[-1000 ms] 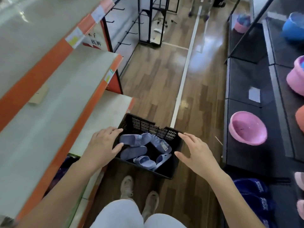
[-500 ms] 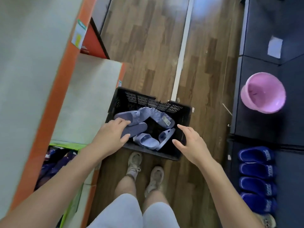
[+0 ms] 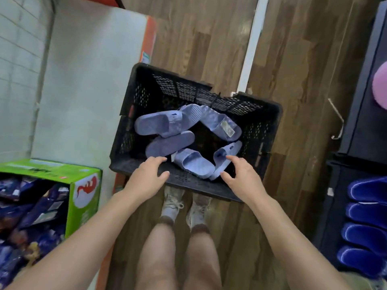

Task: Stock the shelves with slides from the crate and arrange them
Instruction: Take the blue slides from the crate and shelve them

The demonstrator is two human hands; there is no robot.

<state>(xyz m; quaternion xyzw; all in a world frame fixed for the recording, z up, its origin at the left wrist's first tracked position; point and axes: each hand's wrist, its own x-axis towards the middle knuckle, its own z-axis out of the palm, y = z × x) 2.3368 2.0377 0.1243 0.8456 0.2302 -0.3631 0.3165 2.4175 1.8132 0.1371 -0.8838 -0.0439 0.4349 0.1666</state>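
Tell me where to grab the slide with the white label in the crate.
The labelled slide lies on top at the crate's far right, strap up and uncovered: pinch that strap from above, probably with the right hand.

Five lavender slides (image 3: 159, 125), one black crate (image 3: 270, 122), four dark blue slides (image 3: 364, 214), one green box (image 3: 83, 197)

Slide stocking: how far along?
Done: nothing visible; no slide lies on the pale grey shelf board. In hand: left hand and right hand reach open over the near rim of the black perforated plastic crate, holding nothing. Left: all five lavender slides lie inside, to be shelved.
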